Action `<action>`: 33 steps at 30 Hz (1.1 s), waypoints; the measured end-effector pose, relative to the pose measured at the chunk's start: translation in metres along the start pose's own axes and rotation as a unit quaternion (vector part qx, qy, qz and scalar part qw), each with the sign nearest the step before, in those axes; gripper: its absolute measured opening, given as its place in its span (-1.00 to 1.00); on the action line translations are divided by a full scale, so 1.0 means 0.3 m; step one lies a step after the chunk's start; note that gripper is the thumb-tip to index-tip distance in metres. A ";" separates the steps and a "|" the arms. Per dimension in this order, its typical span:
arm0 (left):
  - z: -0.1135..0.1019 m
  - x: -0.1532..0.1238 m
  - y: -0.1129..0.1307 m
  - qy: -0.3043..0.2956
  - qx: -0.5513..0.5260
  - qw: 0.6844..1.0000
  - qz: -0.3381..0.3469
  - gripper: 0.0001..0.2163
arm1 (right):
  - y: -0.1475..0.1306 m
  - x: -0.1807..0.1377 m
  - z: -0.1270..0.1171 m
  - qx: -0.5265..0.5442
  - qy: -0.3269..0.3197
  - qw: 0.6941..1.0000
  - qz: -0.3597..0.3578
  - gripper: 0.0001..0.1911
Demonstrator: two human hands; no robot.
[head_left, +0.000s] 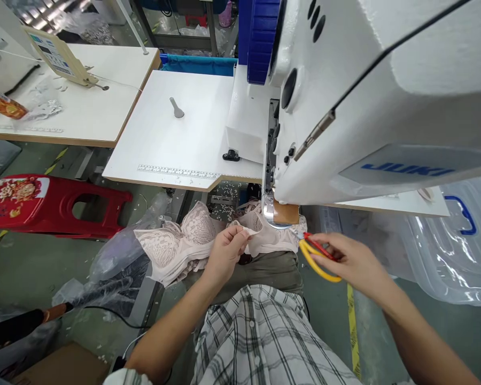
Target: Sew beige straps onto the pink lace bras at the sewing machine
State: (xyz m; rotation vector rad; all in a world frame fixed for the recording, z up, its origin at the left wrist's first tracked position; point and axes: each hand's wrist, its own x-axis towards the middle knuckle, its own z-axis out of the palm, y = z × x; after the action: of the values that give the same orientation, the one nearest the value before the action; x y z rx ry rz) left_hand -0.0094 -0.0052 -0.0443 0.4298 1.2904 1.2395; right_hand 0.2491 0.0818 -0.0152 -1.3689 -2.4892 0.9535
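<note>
Pinched in my left hand (226,250) is the edge of a pale pink bra (264,235), which spreads over my lap below the sewing machine (369,117). More lace bra cups (172,243) lie to the left of that hand, bunched together. My right hand (350,259) is closed round scissors (318,261) with red and yellow handles. Their tip points left, close to the right part of the bra and just under the machine's needle area. Part of the bra is hidden behind the machine head.
A white machine table (176,133) with a printed ruler edge stands ahead. On the floor at left are a red plastic stool (104,206) and plastic bags (120,251). A clear plastic box (457,251) sits at right. A second table (100,107) carries a control panel (60,56).
</note>
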 end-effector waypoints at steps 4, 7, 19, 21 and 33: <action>0.022 -0.007 0.026 -0.030 -0.010 0.999 -0.007 -0.63 | 0.102 0.090 -0.121 -0.158 0.115 0.981 0.017 -0.61; 0.032 -0.015 0.054 -0.064 0.005 0.997 -0.048 -0.65 | 0.078 0.113 -0.123 -0.225 0.219 0.948 -0.046 -0.64; 0.044 -0.049 -0.035 -0.058 0.361 0.920 0.140 -0.73 | -0.043 0.093 0.089 0.031 0.086 0.991 -0.101 -0.76; 0.041 -0.048 -0.128 -0.024 0.315 0.934 0.166 -0.63 | -0.027 0.095 0.073 0.203 0.125 0.970 0.053 -0.75; 0.105 -0.167 -0.203 -0.171 0.146 0.915 0.335 -0.07 | -0.225 -0.005 0.083 0.616 -0.086 0.780 0.076 -0.60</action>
State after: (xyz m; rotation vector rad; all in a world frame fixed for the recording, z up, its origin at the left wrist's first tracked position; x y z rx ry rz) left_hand 0.0549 -0.0581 -0.0608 1.3310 1.0500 1.4386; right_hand 0.1918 0.0433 0.0055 -0.9466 -1.1541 2.1937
